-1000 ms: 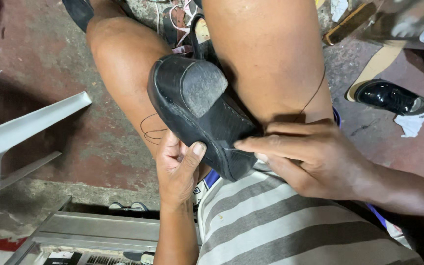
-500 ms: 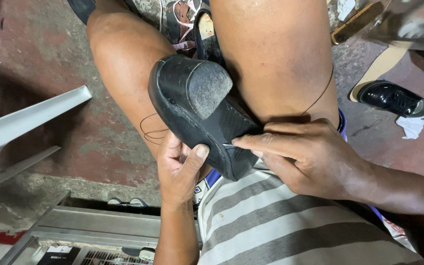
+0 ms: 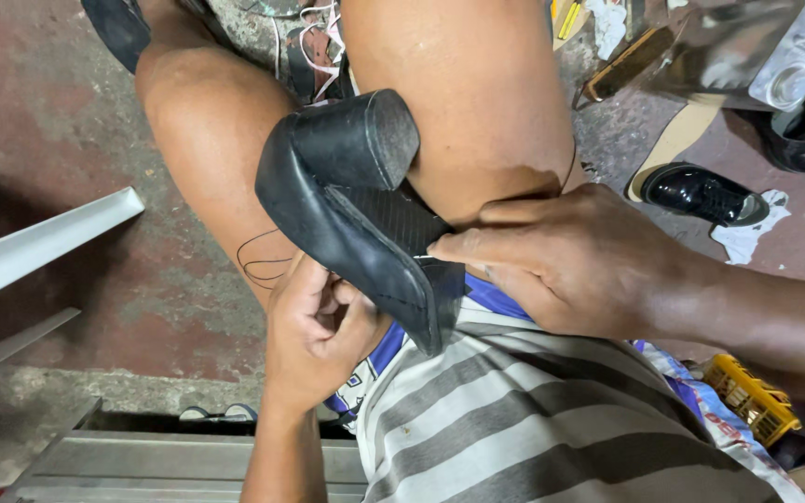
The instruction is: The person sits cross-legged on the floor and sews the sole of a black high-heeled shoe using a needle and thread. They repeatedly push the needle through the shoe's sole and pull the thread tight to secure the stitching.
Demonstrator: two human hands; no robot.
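A black block-heeled shoe (image 3: 347, 200) lies sole-up between my bare knees, heel pointing away from me. My left hand (image 3: 314, 335) grips the shoe from below, near its toe end. My right hand (image 3: 570, 265) rests on the sole's right edge, thumb and forefinger pinched on a thin needle at the sole's ribbed part. A dark thread (image 3: 258, 261) loops over my left thigh. What lies under the pinch is hidden by the fingers.
A shiny black shoe (image 3: 701, 194) and a white rag (image 3: 747, 233) lie on the floor at right, with another dark shoe (image 3: 798, 135) behind. A yellow crate (image 3: 747, 399) sits by my right arm. White plastic chair parts (image 3: 39, 242) stand at left.
The shoe has tilted so its heel stands higher and the sole turns toward my right hand. My view has come closer. Both hands keep their hold.
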